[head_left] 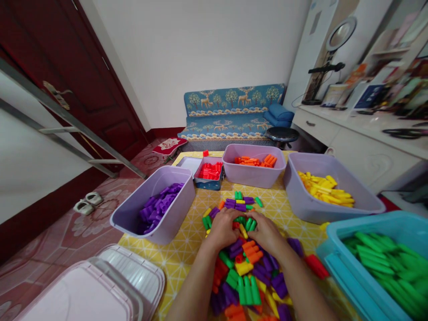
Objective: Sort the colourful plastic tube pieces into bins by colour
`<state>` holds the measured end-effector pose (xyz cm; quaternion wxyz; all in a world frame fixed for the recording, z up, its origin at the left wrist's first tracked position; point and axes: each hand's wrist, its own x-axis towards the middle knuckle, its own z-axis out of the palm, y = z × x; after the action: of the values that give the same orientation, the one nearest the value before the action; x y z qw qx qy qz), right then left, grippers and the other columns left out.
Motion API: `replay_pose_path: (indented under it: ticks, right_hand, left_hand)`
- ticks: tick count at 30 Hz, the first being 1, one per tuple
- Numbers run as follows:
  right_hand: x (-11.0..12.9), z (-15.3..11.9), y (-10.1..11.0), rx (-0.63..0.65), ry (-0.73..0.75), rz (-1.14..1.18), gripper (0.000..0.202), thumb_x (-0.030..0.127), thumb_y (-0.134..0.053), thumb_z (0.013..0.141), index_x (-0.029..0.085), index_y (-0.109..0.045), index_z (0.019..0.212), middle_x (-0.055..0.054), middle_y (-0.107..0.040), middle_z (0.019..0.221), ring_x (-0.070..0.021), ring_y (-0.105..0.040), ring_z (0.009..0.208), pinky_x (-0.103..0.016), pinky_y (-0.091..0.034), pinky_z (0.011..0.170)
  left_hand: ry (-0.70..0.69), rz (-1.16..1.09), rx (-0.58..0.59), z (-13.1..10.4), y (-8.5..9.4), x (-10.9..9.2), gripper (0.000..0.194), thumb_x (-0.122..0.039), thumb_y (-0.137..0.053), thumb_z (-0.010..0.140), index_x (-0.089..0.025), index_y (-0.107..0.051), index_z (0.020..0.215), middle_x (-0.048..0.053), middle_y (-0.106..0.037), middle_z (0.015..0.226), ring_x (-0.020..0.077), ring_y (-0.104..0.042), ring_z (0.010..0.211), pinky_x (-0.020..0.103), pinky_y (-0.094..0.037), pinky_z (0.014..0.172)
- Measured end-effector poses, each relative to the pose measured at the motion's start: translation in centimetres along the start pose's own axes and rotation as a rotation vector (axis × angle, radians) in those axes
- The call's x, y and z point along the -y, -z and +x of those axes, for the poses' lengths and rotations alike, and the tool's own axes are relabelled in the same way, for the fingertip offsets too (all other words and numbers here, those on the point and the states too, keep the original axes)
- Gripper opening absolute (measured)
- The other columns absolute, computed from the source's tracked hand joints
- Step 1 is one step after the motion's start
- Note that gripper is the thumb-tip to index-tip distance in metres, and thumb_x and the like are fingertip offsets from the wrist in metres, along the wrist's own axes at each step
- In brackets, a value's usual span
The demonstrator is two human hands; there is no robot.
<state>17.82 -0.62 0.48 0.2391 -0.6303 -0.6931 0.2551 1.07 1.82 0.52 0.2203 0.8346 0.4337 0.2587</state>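
Note:
A mixed pile of purple, green, orange, yellow and red plastic pieces [247, 290] lies on the yellow patterned tablecloth [187, 254]. Both hands rest at the far part of this pile. My left hand [224, 227] curves over pieces on the left, its fingers bent and partly hidden. Opposite it, my right hand [265, 229] has its fingers by some green pieces [250, 224]. Red and yellow pieces lie in the gap between the hands. Whether either hand grips anything is unclear.
Around the pile stand a bin of purple pieces [122, 218], a small tin of red ones [207, 183], a bin of orange ones [254, 175], a bin of yellow ones [301, 205] and a blue bin of green ones [351, 272]. Stacked lids [83, 294] lie front left.

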Motion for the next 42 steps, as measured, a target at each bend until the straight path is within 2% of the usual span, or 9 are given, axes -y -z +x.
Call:
replay_pose_path:
  ticks: [10,14,17,22,25,30,34,38,42]
  right_hand:
    - [-1.3,0.3,1.2,-0.166,-0.027,0.252,0.028,0.033,-0.074,0.062,0.02,-0.067,0.086,-0.003,-0.069,0.08,-0.0201,-0.063,0.072,-0.031,-0.048,0.066]
    - [0.2,-0.1,3.0,-0.471,-0.047,0.701,0.036,0.037,-0.067,0.073,0.018,-0.062,0.104,-0.006,-0.07,0.086,-0.0178,-0.066,0.07,-0.031,-0.053,0.066]
    - [1.9,-0.6,4.6,-0.78,0.016,0.981,0.035,0.033,-0.067,0.076,0.018,-0.059,0.107,-0.006,-0.07,0.092,-0.0187,-0.069,0.083,-0.037,-0.053,0.082]
    - [2.5,-1.6,7.1,-1.196,0.133,1.169,0.025,0.038,-0.056,0.085,0.021,-0.056,0.103,-0.008,-0.064,0.116,-0.0202,-0.063,0.108,-0.045,-0.044,0.099]
    - [1.9,-2.4,8.5,-1.305,0.14,1.225,0.033,0.047,-0.037,0.093,0.023,-0.053,0.107,-0.01,-0.051,0.137,-0.0204,-0.053,0.122,-0.046,-0.036,0.107]
    - [1.1,-3.4,9.6,-1.251,0.058,1.19,0.052,0.058,-0.013,0.092,0.031,-0.04,0.128,-0.004,-0.023,0.155,-0.0233,-0.044,0.13,-0.047,-0.042,0.101]
    - [1.1,-2.4,8.2,-1.178,-0.019,1.124,0.047,0.055,-0.037,0.087,0.024,-0.05,0.121,-0.011,-0.055,0.132,-0.0241,-0.062,0.107,-0.04,-0.051,0.081]
    - [0.2,-0.5,4.7,-0.663,-0.062,0.788,0.034,0.044,-0.057,0.079,0.018,-0.063,0.1,-0.009,-0.07,0.093,-0.0205,-0.065,0.083,-0.032,-0.05,0.07]
    - [-1.0,0.6,1.0,-0.305,-0.001,0.518,0.045,0.027,-0.061,0.071,0.022,-0.061,0.115,-0.008,-0.066,0.114,-0.0195,-0.063,0.091,-0.033,-0.051,0.075]
  left_hand:
    - [0.113,0.208,-0.056,0.3,-0.6,-0.9,0.032,-0.011,-0.055,0.073,-0.026,-0.072,0.096,0.006,-0.07,0.097,0.0262,-0.057,0.096,0.04,-0.042,0.086]
    - [0.014,0.2,-0.04,0.3,-0.6,-1.4,0.043,-0.008,-0.052,0.077,-0.03,-0.066,0.111,0.002,-0.067,0.114,0.0253,-0.053,0.104,0.043,-0.036,0.092]
    - [-0.047,0.167,0.041,0.4,-0.7,-1.3,0.042,-0.008,-0.048,0.08,-0.029,-0.067,0.11,0.002,-0.069,0.112,0.023,-0.054,0.103,0.04,-0.036,0.094]
    - [-0.052,0.17,0.076,0.7,-1.1,-0.8,0.041,-0.007,-0.05,0.079,-0.028,-0.068,0.108,0.003,-0.069,0.109,0.023,-0.055,0.103,0.038,-0.038,0.091]
    - [-0.039,0.19,0.068,0.8,-1.2,-0.9,0.042,-0.006,-0.051,0.077,-0.029,-0.068,0.108,0.004,-0.069,0.108,0.0238,-0.055,0.102,0.038,-0.04,0.09]
    - [0.007,0.174,0.018,1.3,-1.3,-1.1,0.039,-0.005,-0.051,0.077,-0.027,-0.069,0.105,0.006,-0.067,0.101,0.0224,-0.058,0.095,0.035,-0.044,0.083]
    - [0.048,0.121,-0.102,1.6,-1.6,-0.5,0.037,-0.006,-0.054,0.075,-0.023,-0.069,0.105,0.007,-0.065,0.097,0.0216,-0.058,0.093,0.034,-0.046,0.084]
    - [0.084,-0.009,-0.279,1.6,-1.8,0.4,0.045,0.002,-0.05,0.07,-0.018,-0.067,0.107,0.008,-0.063,0.099,0.0202,-0.058,0.094,0.032,-0.048,0.085]
    - [-0.004,-0.208,-0.303,1.3,-1.8,0.5,0.044,0.004,-0.049,0.072,-0.019,-0.066,0.105,0.006,-0.064,0.101,0.0179,-0.06,0.095,0.03,-0.049,0.087]
